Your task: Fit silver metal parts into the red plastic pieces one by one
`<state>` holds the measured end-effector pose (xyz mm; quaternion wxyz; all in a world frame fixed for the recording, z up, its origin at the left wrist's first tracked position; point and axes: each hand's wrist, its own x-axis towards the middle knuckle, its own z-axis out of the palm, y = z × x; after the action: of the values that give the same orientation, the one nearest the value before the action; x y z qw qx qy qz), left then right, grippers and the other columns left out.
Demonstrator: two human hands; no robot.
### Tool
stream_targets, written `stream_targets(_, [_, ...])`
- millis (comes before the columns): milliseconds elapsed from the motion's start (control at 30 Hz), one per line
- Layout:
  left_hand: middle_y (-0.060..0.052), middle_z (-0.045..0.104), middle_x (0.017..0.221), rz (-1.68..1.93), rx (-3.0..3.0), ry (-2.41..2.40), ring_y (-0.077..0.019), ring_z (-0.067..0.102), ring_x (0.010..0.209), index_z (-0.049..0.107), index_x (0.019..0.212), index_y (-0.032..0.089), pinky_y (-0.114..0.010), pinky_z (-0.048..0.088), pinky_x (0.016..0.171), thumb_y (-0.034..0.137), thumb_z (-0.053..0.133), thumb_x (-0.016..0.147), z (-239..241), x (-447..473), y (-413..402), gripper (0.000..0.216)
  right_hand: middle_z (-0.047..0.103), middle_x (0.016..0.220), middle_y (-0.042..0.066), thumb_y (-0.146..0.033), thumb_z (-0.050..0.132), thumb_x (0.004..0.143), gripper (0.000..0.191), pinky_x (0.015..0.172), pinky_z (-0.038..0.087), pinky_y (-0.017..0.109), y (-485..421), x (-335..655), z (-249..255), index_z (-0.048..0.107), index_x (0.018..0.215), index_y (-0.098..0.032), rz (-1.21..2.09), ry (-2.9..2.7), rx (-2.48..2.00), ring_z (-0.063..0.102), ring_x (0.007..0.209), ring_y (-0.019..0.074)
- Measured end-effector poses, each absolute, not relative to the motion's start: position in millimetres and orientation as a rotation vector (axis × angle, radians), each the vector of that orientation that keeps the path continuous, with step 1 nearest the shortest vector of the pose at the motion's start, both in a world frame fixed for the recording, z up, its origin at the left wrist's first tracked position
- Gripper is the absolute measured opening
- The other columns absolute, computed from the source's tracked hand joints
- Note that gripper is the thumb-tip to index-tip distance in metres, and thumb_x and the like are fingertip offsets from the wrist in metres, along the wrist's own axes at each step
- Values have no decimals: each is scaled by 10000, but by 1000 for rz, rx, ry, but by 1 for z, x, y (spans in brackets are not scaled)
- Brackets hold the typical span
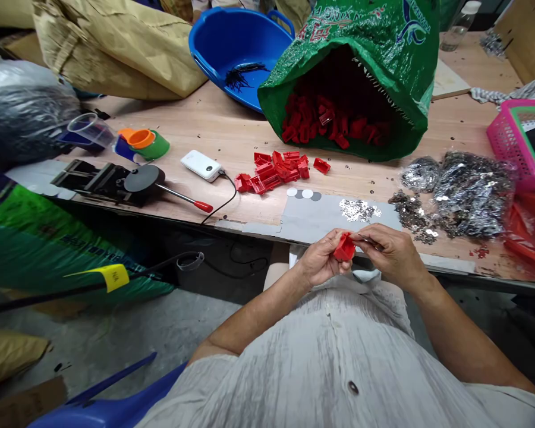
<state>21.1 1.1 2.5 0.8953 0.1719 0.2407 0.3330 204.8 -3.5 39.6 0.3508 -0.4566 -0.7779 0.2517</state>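
Just over the table's front edge, my left hand grips a small red plastic housing, its open side tilted toward me. The fingers of my right hand are pinched at the housing's right upper rim; what they hold, if anything, is too small to make out. Beyond my hands, small silvery metal pieces lie scattered on a grey sheet. Several more red housings form a loose pile farther back to the left. Others fill the mouth of a green woven sack.
A black hand press with a red-tipped lever and a white power bank with a cable stand at left. Behind are a blue basin and brown sacks. Bagged metal parts and a pink basket sit at right.
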Motion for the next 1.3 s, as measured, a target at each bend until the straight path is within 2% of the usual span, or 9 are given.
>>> stream_targets(200, [11, 592, 722, 687, 333, 474, -88, 575, 469, 577, 1075, 205, -185, 439, 457, 384, 710, 848, 2, 19, 0, 318, 737, 962, 58, -254, 570, 943, 183, 777, 550, 371, -2, 207, 40, 742, 1005, -268, 795, -2011, -1140, 681, 881, 211])
stream_targets(400, [-13, 626, 774, 684, 345, 490, -82, 554, 466, 540, 1196, 236, -180, 416, 450, 396, 673, 874, 4, 19, -2, 384, 720, 948, 64, -421, 591, 932, 250, 755, 523, 335, 1, 216, 38, 711, 1015, -218, 1128, -1730, -1349, 659, 860, 202])
stream_targets(733, [-2, 607, 818, 582, 357, 478, -76, 534, 467, 550, 1206, 224, -190, 412, 422, 333, 750, 801, 0, 22, 3, 465, 502, 785, -25, -434, 681, 835, 285, 590, 406, 245, 9, 214, 20, 499, 815, -216, 1492, -1648, -1238, 450, 680, 121])
stream_targets(867, [-4, 609, 783, 596, 431, 558, -89, 551, 490, 564, 1214, 223, -193, 407, 449, 450, 687, 843, -6, 26, 7, 452, 479, 779, -32, -417, 659, 852, 289, 597, 391, 247, 11, 215, 12, 455, 796, -221, 1423, -1639, -1257, 440, 682, 119])
stream_targets(933, [-40, 645, 834, 676, 581, 676, -126, 606, 569, 582, 1239, 221, -218, 435, 487, 556, 584, 887, -7, 27, 8, 486, 497, 784, -26, -401, 649, 862, 263, 624, 396, 258, 12, 218, 10, 467, 803, -221, 1288, -1667, -1315, 463, 702, 128])
stream_targets(1000, [-90, 675, 1013, 830, 843, 802, -177, 667, 780, 643, 1203, 218, -268, 509, 619, 580, 530, 910, -5, 26, 7, 479, 522, 785, -21, -392, 643, 870, 243, 646, 399, 268, 12, 222, 7, 477, 811, -225, 1155, -1687, -1380, 485, 709, 135])
stream_targets(1067, [-103, 658, 1163, 980, 1183, 893, -229, 643, 1028, 697, 1150, 231, -341, 533, 848, 519, 628, 874, -3, 25, 5, 405, 542, 780, -22, -395, 637, 878, 238, 644, 398, 274, 10, 225, 4, 474, 822, -231, 1089, -1678, -1425, 492, 692, 137])
stream_targets(1133, [-107, 660, 1177, 1062, 1497, 962, -248, 602, 1132, 711, 1143, 244, -391, 482, 1004, 408, 728, 822, -2, 24, 2, 361, 555, 779, -21, -398, 636, 884, 233, 642, 400, 277, 7, 225, 0, 476, 838, -235, 1076, -1662, -1443, 494, 681, 138])
stream_targets(1300, [-98, 707, 1055, 1185, 1898, 1020, -215, 656, 1006, 680, 1155, 222, -382, 539, 909, 291, 658, 893, -11, 23, -4, 272, 567, 838, -11, -438, 671, 864, 265, 632, 420, 272, -2, 218, -11, 504, 881, -234, 1205, -1508, -1392, 510, 689, 131])
